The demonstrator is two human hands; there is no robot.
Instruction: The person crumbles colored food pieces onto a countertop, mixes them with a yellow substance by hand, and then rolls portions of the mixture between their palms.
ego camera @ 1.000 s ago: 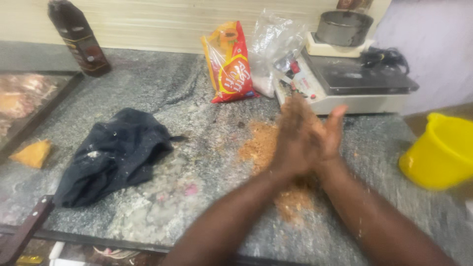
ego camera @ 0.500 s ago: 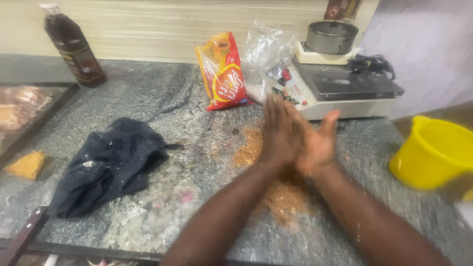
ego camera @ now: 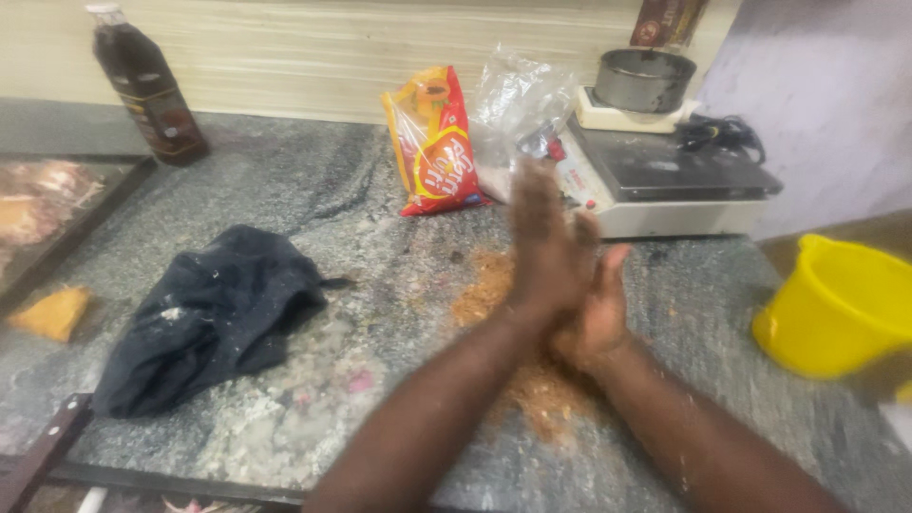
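Observation:
My left hand (ego camera: 541, 242) and my right hand (ego camera: 600, 302) are pressed palm to palm above the granite counter (ego camera: 285, 171), fingers straight and pointing away from me. The left hand reaches farther forward than the right. Neither holds anything that I can see. Beneath them lies a scatter of orange-brown powder (ego camera: 494, 285) on the stone, with more of it near my wrists.
A dark crumpled cloth (ego camera: 204, 318) lies left of my arms. A red and orange snack bag (ego camera: 437, 142) and a clear plastic bag (ego camera: 518, 100) stand behind. A weighing scale (ego camera: 674, 180) carries a metal pot (ego camera: 644, 81). A dark bottle (ego camera: 147, 85) stands far left, a yellow bucket (ego camera: 841, 304) at right.
My palms have slid against each other: the left hand has moved forward past the right. The view has shifted slightly rightward.

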